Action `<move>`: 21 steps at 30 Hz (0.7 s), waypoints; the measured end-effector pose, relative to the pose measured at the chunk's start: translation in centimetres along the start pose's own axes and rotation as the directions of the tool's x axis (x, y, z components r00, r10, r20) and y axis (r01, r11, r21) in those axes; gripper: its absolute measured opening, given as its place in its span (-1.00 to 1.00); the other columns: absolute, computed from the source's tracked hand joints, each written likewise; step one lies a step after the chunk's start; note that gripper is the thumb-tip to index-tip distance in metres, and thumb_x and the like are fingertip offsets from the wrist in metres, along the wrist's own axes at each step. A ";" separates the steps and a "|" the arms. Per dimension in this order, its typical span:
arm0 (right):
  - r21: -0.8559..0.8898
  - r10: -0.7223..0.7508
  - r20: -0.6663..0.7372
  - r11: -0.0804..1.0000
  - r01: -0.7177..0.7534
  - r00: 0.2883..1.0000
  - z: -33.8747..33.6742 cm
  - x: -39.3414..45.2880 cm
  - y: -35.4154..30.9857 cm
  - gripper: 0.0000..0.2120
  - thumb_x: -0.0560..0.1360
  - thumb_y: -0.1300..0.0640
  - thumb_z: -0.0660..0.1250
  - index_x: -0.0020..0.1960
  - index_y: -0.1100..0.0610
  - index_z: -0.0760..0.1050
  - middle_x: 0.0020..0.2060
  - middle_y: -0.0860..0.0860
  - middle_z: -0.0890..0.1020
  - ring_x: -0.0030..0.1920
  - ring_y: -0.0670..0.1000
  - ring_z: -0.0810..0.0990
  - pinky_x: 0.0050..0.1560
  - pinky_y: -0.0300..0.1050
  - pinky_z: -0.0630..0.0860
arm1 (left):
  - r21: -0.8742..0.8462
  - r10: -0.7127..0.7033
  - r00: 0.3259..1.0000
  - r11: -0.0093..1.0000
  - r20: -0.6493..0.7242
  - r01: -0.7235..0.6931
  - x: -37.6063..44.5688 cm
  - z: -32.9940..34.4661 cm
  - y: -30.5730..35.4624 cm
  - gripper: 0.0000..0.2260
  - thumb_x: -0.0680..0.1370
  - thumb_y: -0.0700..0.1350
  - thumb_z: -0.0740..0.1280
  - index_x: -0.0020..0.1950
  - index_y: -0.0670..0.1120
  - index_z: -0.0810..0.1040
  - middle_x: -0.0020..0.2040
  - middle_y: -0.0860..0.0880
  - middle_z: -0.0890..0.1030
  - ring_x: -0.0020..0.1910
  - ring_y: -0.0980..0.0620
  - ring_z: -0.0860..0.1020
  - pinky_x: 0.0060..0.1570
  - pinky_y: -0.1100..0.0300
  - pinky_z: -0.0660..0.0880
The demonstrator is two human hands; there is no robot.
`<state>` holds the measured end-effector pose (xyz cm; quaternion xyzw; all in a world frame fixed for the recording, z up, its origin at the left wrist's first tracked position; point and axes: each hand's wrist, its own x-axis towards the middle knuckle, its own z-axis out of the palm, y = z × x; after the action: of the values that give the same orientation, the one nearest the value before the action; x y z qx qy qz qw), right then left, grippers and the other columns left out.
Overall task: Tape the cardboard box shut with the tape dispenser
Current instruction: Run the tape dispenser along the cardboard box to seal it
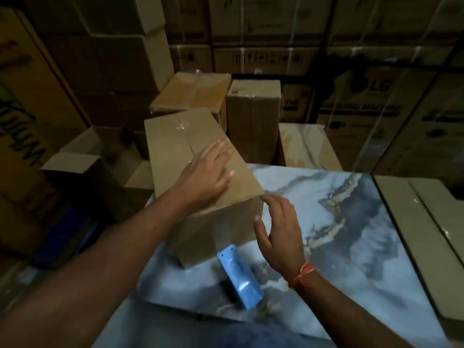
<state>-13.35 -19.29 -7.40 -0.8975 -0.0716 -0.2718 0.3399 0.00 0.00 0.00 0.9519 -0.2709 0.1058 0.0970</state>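
Tape dispenser (240, 277): blue, lies on the table (351, 222) just beside the box's near face; neither hand holds it.
Cardboard box (175, 144): stands at the table's left edge, clear tape along the top seam; probably stiff, smooth, light enough to slide.
Left hand (207, 174): flat on top, fingers spread.
Right hand (280, 229): at the near right corner, fingers spread, empty.
Hold: best by opposite corners.

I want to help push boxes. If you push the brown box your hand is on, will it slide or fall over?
The cardboard box would probably slide: it lies long and low on the glossy marble-patterned table, which looks smooth. It seems unlikely to tip, though part of it appears to overhang the far edge. It probably stays stiff, since the left hand rests flat on top without denting it.
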 end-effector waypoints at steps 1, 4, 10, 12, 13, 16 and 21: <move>0.028 0.022 0.023 0.999 -0.022 0.999 0.5 -0.9 0.3 -0.66 0.56 0.10 0.28 0.31 0.15 0.47 0.21 0.06 0.54 0.21 0.05 0.50 0.26 -0.10 0.42 | -0.009 0.012 0.997 1.000 0.080 -0.011 -0.1 0.7 -0.6 -0.40 0.67 0.19 0.10 0.67 -0.03 0.18 0.70 -0.08 0.13 0.66 -0.11 0.12 0.60 -0.02 0.08; 0.068 0.145 0.139 0.986 -0.155 0.980 1.9 -3.8 0.8 -0.75 0.55 0.08 0.30 0.21 0.10 0.50 0.10 0.00 0.56 0.12 0.02 0.52 0.16 -0.08 0.45 | -0.037 0.051 0.965 0.998 0.257 -0.043 -0.7 2.0 -2.0 -0.39 0.68 0.20 0.08 0.68 -0.04 0.15 0.71 -0.11 0.08 0.68 -0.11 0.06 0.60 0.02 0.02; 0.015 0.350 0.394 0.922 -0.386 0.850 4.6 -8.2 2.6 -0.71 0.49 -0.13 0.34 0.05 0.03 0.37 -0.11 -0.02 0.53 -0.09 -0.03 0.48 -0.10 -0.14 0.38 | -0.098 0.069 0.952 0.994 0.299 -0.042 -0.5 3.7 -3.1 -0.34 0.65 0.25 0.00 0.69 -0.02 0.08 0.71 -0.11 0.06 0.69 -0.12 0.00 0.63 -0.04 0.00; -0.025 0.409 0.455 0.894 -0.448 0.791 5.3 -8.6 2.6 -0.62 0.48 -0.22 0.32 0.08 0.01 0.31 -0.18 0.03 0.59 -0.17 0.03 0.55 -0.16 -0.03 0.48 | -0.096 0.073 0.949 0.994 0.308 -0.046 -0.4 3.9 -3.3 -0.28 0.61 0.32 -0.07 0.69 -0.01 0.07 0.72 -0.10 0.04 0.69 -0.11 -0.01 0.64 -0.10 0.02; -0.030 0.424 0.485 0.882 -0.470 0.765 5.5 -8.7 2.6 -0.59 0.48 -0.24 0.31 0.10 0.01 0.28 -0.24 0.05 0.61 -0.22 0.05 0.58 -0.20 0.04 0.52 | -0.095 0.074 0.947 0.994 0.311 -0.047 -0.4 4.0 -3.4 -0.26 0.58 0.34 -0.11 0.69 0.00 0.06 0.72 -0.09 0.04 0.70 -0.11 -0.01 0.64 -0.10 0.02; -0.019 0.441 0.539 0.858 -0.513 0.718 6.2 -9.0 2.5 -0.56 0.49 -0.23 0.33 0.11 0.00 0.21 -0.34 0.11 0.62 -0.33 0.09 0.59 -0.27 0.06 0.49 | -0.090 0.079 0.947 0.994 0.311 -0.053 -0.3 4.4 -3.6 -0.24 0.57 0.36 -0.14 0.70 0.01 0.03 0.72 -0.07 0.00 0.70 -0.08 -0.04 0.65 -0.10 0.01; 0.060 0.467 0.595 0.785 -0.616 0.654 7.3 -9.8 3.1 -0.53 0.49 -0.21 0.38 0.15 -0.08 0.17 -0.30 0.22 0.62 -0.36 0.00 0.53 -0.32 -0.11 0.45 | -0.081 0.090 0.948 0.994 0.304 -0.068 0.0 4.9 -3.9 -0.37 0.68 0.26 -0.02 0.70 0.04 -0.02 0.73 -0.03 -0.05 0.70 -0.05 -0.09 0.64 -0.08 -0.05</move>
<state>-17.40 -16.35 -19.00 -0.8634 0.0728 0.1248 0.4834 2.76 2.08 -5.16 0.9412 -0.3239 -0.0492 0.0825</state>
